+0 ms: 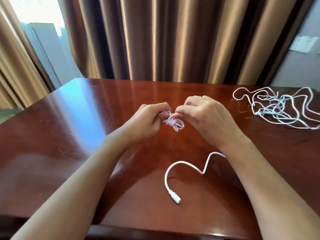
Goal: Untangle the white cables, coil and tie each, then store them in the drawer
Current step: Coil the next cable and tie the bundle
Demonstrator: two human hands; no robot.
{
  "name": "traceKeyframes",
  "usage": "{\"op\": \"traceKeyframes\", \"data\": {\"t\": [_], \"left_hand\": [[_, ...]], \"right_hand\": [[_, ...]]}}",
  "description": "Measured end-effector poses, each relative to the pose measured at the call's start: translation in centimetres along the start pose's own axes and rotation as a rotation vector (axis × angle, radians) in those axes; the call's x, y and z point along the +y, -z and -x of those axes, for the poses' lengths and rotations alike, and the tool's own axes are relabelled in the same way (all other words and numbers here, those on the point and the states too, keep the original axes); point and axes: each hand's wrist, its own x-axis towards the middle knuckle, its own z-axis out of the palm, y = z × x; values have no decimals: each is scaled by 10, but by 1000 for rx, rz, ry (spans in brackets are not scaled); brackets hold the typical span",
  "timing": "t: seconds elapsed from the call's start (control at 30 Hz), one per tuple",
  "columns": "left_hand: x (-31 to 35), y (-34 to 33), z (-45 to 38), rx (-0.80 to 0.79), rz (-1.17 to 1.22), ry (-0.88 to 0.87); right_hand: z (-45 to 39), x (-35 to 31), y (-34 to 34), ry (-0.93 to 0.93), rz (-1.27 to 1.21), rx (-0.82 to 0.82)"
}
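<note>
A small coiled white cable bundle (173, 122) hangs just above the middle of the wooden table (69, 127). My left hand (147, 118) grips its left end, and my right hand (204, 115) pinches it from the right, fingers closed on the wrap. A loose white cable end with a plug (174, 199) trails on the table below my right wrist; where it leads is hidden by my forearm. A tangled heap of white cables (277, 108) lies at the far right of the table. No drawer is in view.
Brown curtains (155, 40) hang right behind the table's far edge. A wall socket plate (303, 44) sits at the upper right. A bright window shows at the upper left. The table's near edge runs along the bottom of the view.
</note>
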Motion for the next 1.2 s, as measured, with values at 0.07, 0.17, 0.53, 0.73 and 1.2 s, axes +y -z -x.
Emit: {"op": "traceKeyframes", "data": {"t": [0.07, 0.17, 0.53, 0.73, 1.2], "left_hand": [[3, 4, 0, -102, 136, 31], [11, 8, 1, -157, 389, 38], [18, -5, -5, 261, 974, 265], [1, -10, -4, 470, 113, 246], [-11, 1, 1, -48, -94, 33]], "right_hand": [[3, 6, 1, -25, -55, 0], [6, 15, 0, -100, -163, 29], [0, -24, -29, -406, -704, -43], [0, -29, -17, -281, -246, -149], [3, 5, 2, -59, -172, 39]]}}
